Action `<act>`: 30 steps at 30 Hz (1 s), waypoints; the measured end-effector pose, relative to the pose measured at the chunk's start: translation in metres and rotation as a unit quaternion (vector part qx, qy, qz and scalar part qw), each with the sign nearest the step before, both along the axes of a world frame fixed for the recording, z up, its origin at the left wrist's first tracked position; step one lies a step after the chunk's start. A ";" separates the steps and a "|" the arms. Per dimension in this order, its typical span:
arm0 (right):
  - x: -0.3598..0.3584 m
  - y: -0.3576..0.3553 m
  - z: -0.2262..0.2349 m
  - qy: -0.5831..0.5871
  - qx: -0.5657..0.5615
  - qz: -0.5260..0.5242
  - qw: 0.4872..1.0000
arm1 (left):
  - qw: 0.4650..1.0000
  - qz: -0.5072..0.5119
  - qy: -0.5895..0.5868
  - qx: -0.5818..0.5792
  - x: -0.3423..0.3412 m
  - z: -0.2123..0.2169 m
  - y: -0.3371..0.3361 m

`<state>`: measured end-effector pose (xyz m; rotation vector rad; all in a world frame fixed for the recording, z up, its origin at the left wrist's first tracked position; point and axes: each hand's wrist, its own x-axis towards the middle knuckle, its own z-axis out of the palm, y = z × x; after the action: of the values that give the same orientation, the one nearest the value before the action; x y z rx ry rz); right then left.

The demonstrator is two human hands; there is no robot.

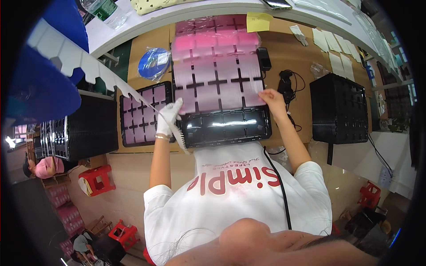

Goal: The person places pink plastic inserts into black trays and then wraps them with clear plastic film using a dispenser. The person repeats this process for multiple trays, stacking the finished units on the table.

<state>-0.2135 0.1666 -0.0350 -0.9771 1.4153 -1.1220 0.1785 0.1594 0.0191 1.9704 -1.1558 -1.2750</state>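
Note:
A pink translucent film sheet [206,95] with cross-shaped cutouts lies over the far part of a black plastic tray [226,128]. The tray's glossy near compartments show uncovered. My left hand [167,119], in a white glove, is closed at the sheet's near left corner. A white strip with a toothed edge [100,68] runs from the upper left down past that hand to the tray's left edge. I cannot tell whether the hand also grips the strip. My bare right hand [273,101] pinches the sheet's right edge between thumb and fingers.
A smaller black tray with pink pieces [146,113] stands left, by a blue disc in plastic [154,63]. Stacked black trays [339,108] stand right and far left [91,128]. A black adapter with cable [287,86] lies right. A white shelf [177,17] crosses behind.

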 end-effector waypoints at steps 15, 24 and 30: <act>0.020 0.097 -0.010 0.211 -0.014 -0.037 0.977 | 0.985 0.010 -0.173 -0.001 -0.014 -0.006 0.097; 0.020 0.102 -0.010 0.213 -0.021 -0.056 0.975 | 0.971 -0.053 -0.228 0.051 -0.014 -0.002 0.092; 0.018 0.106 -0.012 0.238 -0.026 -0.065 0.969 | 0.974 -0.065 -0.209 0.050 -0.012 -0.006 0.095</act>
<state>-0.1951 0.2727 -0.0471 -1.2642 1.8626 -1.0635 0.1665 0.2542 0.0130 2.3458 -1.4636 -1.0209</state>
